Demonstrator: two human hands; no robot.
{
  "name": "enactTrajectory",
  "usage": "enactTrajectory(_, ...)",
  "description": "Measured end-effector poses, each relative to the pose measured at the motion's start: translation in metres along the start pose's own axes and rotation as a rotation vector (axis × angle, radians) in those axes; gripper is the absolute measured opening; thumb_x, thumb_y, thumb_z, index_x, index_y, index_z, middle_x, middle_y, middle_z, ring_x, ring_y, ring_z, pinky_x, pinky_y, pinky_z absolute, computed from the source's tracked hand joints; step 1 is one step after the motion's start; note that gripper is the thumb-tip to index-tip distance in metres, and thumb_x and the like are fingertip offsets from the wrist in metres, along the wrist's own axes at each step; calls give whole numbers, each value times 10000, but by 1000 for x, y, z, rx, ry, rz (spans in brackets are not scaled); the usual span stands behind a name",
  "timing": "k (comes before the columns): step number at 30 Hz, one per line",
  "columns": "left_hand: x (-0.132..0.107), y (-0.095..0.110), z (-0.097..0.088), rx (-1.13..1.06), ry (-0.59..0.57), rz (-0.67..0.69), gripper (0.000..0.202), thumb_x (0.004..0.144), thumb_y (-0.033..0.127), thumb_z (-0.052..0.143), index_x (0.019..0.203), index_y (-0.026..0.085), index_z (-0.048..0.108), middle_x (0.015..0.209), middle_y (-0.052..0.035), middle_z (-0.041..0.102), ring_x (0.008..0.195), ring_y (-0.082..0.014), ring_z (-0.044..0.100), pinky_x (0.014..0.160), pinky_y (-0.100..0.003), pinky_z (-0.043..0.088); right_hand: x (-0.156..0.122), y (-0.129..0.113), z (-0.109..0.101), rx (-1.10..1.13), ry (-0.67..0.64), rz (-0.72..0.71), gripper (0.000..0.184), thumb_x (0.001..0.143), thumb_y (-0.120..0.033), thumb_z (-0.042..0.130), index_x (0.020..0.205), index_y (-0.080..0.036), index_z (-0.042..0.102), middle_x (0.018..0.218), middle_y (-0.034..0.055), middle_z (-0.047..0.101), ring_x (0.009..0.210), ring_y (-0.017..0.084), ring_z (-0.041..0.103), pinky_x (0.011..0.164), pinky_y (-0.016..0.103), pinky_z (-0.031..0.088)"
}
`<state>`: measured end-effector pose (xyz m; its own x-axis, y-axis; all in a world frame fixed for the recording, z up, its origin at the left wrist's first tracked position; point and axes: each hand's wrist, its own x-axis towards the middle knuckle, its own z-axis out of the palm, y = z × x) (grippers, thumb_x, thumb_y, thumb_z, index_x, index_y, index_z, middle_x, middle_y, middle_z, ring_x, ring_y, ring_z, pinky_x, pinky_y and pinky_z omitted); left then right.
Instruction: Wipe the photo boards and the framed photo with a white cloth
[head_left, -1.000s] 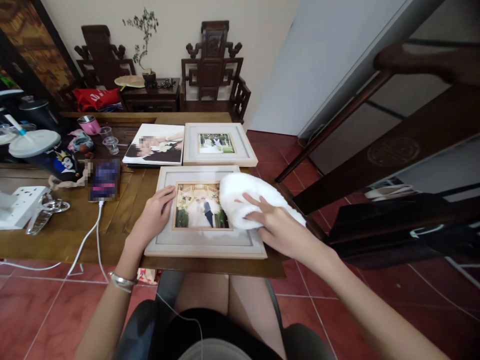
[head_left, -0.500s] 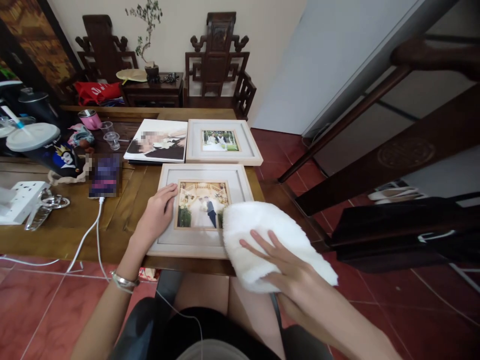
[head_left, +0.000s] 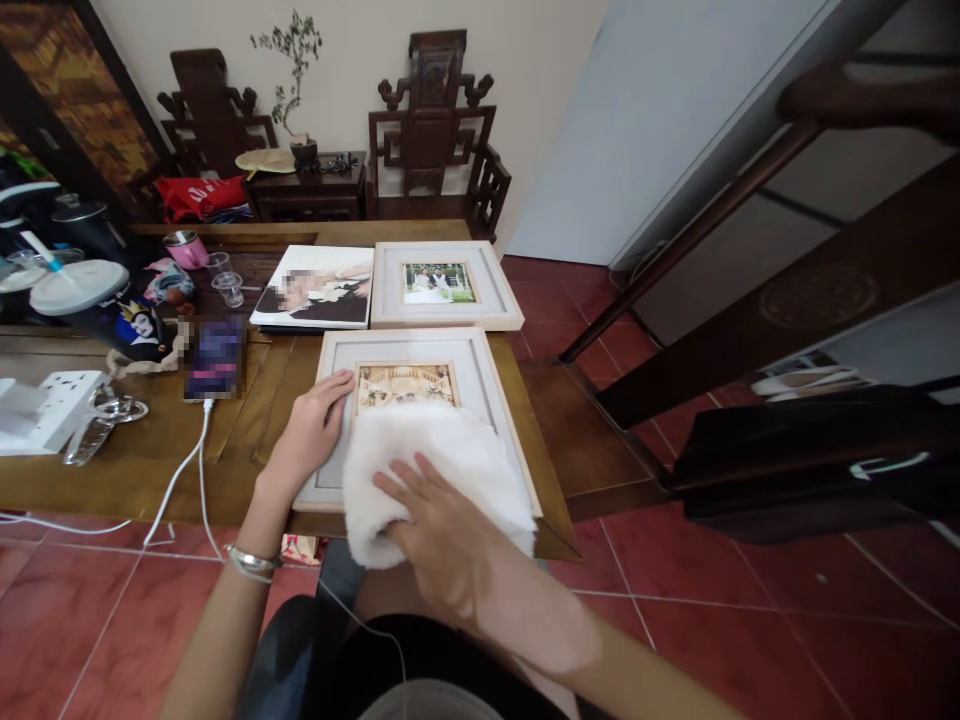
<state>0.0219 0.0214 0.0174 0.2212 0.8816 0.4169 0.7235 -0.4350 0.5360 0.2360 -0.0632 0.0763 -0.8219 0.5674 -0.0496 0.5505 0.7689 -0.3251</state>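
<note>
A pale wooden picture frame (head_left: 476, 372) lies flat at the table's near edge, a wedding photo (head_left: 405, 383) inside its wide mat. My left hand (head_left: 309, 425) grips its left side, fingertips resting over the border. Under my right hand (head_left: 446, 525), a fluffy white cloth (head_left: 480, 465) is pressed onto the frame's lower part, hiding the bottom of the photo. The fingers are spread on top of the cloth, and the thumb is by a fold. Just beyond are a second framed photo (head_left: 386, 285) and a white-edged photo panel (head_left: 319, 262).
On the wooden table (head_left: 247, 470) to the left are a charging phone (head_left: 215, 355), a power strip (head_left: 71, 390), a clear claw clip (head_left: 105, 420), a dark lidded cup (head_left: 131, 325), and a pink mug (head_left: 186, 250). A dark wooden chair (head_left: 720, 280) stands at the right.
My right hand has slid the white cloth leftward from the frame's right corner across its lower part, covering much of the photo. My left hand stays on the frame's left side.
</note>
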Motion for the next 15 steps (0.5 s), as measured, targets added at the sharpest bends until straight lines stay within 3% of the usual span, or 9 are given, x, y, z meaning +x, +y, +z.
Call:
enactTrajectory(4,-1,-2,3,-2,20,16,332,921,173,438,1133,111,686,1263,-150,651,1221,-251,590,1087,-464,450,-47,23,0,-46,200,42,309,730,31,518,848,-141,746,1334,161,601,1300,305,497,1151,537,312)
enactTrajectory(7,-1,-3,5,-5,37,24,333,924,172,433,1133,111,685,1265,-151,650,1222,-251,589,1082,-468,456,-67,34,2,-93,270,43,330,657,62,520,783,-151,738,1301,156,625,1268,327,528,1122,555,362)
enactTrajectory(10,-2,-4,6,-2,43,26,338,925,162,422,1131,114,685,1266,-150,649,1230,-249,583,1087,-465,451,-60,30,8,-166,324,5,237,683,36,564,734,-138,718,1306,184,614,1264,356,524,1091,536,417)
enactTrajectory(15,-1,-5,4,26,14,25,378,912,123,383,1156,117,671,1288,-144,637,1245,-234,571,1099,-463,438,-13,2,22,-235,320,-128,120,829,-117,602,751,-119,693,1309,242,591,1256,357,529,1089,531,413)
